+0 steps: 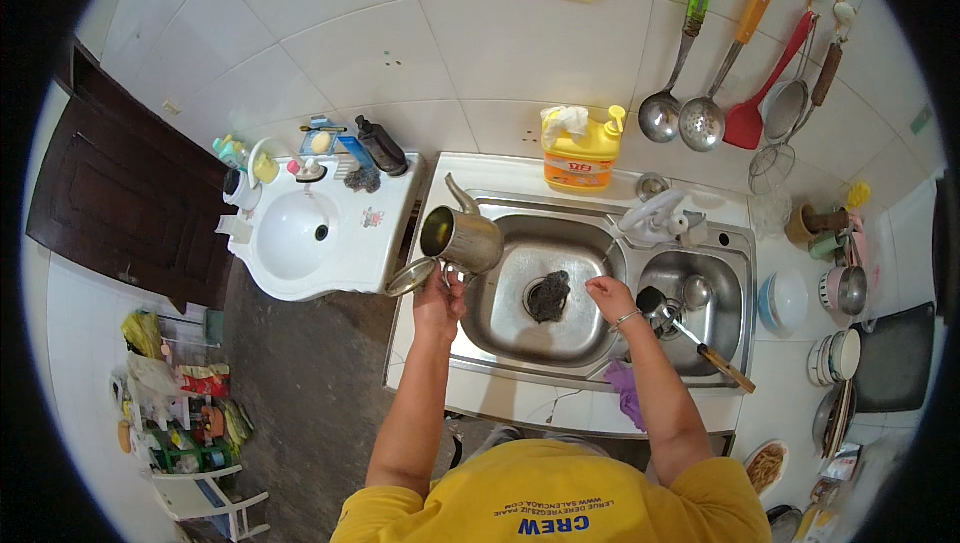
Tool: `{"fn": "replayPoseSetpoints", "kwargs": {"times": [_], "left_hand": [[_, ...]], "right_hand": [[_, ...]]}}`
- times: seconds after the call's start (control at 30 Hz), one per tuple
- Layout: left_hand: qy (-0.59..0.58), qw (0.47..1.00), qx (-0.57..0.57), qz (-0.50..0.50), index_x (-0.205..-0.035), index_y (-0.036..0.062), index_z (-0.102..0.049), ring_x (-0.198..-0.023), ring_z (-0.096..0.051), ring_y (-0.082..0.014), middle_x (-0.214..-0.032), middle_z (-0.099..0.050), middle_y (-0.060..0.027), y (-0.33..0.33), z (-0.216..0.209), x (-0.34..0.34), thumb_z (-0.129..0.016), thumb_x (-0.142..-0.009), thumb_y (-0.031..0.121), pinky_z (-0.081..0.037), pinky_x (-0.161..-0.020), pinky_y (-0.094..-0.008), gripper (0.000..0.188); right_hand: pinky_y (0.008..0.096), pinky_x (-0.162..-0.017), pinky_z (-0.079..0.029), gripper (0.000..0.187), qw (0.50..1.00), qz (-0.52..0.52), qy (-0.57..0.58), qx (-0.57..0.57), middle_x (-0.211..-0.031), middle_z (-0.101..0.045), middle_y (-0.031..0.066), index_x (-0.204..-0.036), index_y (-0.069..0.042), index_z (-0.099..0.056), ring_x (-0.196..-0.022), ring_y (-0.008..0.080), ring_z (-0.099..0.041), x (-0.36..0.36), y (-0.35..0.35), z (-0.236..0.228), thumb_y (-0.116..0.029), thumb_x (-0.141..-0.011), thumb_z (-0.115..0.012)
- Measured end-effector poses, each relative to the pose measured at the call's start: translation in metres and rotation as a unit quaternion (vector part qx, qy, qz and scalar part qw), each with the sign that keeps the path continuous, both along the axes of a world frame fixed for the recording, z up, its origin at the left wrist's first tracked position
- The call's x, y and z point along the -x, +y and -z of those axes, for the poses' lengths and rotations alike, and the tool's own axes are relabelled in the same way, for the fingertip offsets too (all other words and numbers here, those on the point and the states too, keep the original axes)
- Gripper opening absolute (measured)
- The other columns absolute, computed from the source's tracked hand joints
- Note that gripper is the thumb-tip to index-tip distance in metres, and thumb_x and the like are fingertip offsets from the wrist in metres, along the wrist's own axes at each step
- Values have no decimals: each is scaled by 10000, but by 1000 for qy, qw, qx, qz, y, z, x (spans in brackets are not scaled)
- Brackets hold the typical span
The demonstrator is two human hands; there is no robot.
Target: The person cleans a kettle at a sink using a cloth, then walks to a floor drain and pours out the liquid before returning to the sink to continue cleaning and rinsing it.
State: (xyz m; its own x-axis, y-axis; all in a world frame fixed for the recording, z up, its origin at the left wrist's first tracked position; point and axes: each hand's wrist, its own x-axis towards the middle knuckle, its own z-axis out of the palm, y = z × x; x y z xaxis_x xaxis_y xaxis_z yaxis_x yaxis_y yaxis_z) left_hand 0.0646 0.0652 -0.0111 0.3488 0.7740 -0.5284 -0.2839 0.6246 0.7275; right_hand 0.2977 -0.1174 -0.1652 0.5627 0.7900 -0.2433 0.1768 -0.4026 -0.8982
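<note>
My left hand (440, 303) is closed on the handle side of a metal kettle (478, 243) at the large basin's left edge. The kettle is tipped on its side, its mouth facing left and its spout pointing up and away. Its round lid (409, 277) hangs open beside my fingers. Over the right side of the large sink basin (510, 338), my right hand (610, 299) has its fingers curled together; whatever they may hold is hidden. Beyond it a faucet (655, 218) reaches over the sink. A dark scouring pad (548, 297) lies at the drain.
In the small basin (725, 288) lie a ladle and a wooden-handled utensil (725, 368). A purple cloth (626, 393) drapes over the front edge. A yellow pump jug (582, 151) stands behind the sink. Left is a white washbasin (300, 233); bowls (785, 301) sit right.
</note>
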Motion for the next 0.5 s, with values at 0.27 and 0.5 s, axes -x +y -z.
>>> {"fn": "replayPoseSetpoints", "kwargs": {"times": [0.27, 0.5], "left_hand": [[94, 979, -180, 27, -750, 113, -492, -484, -404, -48, -612, -466, 27, -7, 10, 11, -478, -864, 236, -277, -383, -183, 169], [30, 966, -255, 18, -804, 99, -534, -529, -438, -83, -674, -512, -6, -24, 43, 26, -508, -838, 260, -321, -437, -209, 166]], "right_hand": [[254, -710, -457, 218, 999, -3, 11, 35, -846, -624, 65, -944, -24, -606, -767, 129, -575, 1, -8, -3, -186, -798, -588], [249, -702, -460, 225, 999, 11, 41, 7, -856, -621, 65, -945, -10, -595, -763, 132, -578, -4, -8, 16, -190, -812, -571]]}}
